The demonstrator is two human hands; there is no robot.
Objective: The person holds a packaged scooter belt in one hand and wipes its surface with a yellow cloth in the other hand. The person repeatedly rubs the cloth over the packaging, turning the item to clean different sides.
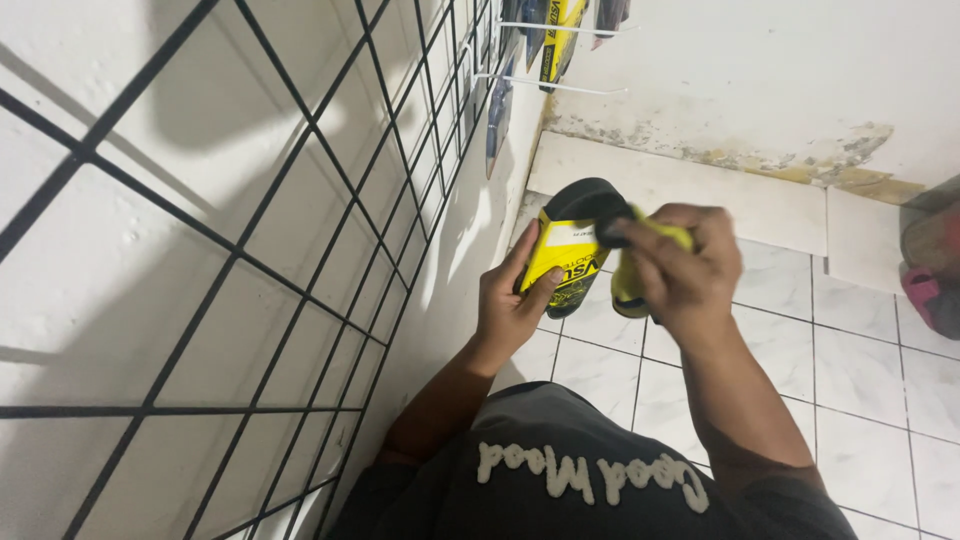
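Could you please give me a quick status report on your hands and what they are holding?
Left hand grips the yellow and black package. Right hand closed on a yellow grip at its top. Wire grid on the wall, nothing in the way.

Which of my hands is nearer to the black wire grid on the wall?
Left. The left hand holds the yellow-and-black package beside the black wire grid; the right hand is farther out.

Small shop, plain back-wall display corner. Black wire grid panel [300, 200] fixed against white wall, white peg hooks [560, 88] jutting from it, carded yellow-and-black packaged goods [555, 35] hanging on hooks in row. Same kind of yellow-and-black package [562, 262] held in person's hands. White tiled floor [860, 370], skirting tiles, peeling paint low on far wall [800, 90].
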